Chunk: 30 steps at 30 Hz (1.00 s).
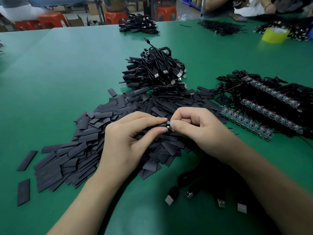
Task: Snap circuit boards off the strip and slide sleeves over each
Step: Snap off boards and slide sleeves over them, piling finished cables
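My left hand [130, 133] pinches a black sleeve [160, 127] between thumb and forefinger. My right hand [194, 128] pinches a small green circuit board [168, 124] whose end shows at the sleeve's mouth; the two hands meet over a wide heap of flat black sleeves [88, 145]. Strips of joined green circuit boards [245, 122] with black cables lie to the right of my right hand. Most of the held board is hidden by my fingers and the sleeve.
A pile of sleeved USB cables [157, 72] sits beyond the sleeve heap. Loose USB plugs [171, 197] lie under my right forearm. A yellow tape roll [274, 35], more cable piles [140, 24], orange stools and other people are at the far edge of the green table [59, 68].
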Available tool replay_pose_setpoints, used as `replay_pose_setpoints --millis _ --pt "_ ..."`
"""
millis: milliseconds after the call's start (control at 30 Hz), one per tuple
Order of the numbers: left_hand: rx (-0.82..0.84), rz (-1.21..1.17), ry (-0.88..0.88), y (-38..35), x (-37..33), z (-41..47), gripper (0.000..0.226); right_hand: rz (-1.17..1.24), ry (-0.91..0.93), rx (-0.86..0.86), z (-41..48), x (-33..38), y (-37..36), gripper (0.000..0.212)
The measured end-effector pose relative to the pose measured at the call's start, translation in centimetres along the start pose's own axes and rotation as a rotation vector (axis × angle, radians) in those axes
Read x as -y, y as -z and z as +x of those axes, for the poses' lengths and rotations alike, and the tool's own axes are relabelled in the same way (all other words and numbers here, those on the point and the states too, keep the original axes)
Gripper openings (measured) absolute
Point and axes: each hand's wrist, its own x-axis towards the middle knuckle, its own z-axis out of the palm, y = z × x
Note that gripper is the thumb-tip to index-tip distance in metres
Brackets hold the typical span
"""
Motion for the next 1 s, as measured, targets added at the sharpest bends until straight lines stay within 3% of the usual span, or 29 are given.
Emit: replay_pose_setpoints --millis 1000 --pt "0.042 -0.089 0.044 0.02 0.05 0.04 0.017 0.046 -0.011 0.043 -0.17 0.07 -0.04 0.021"
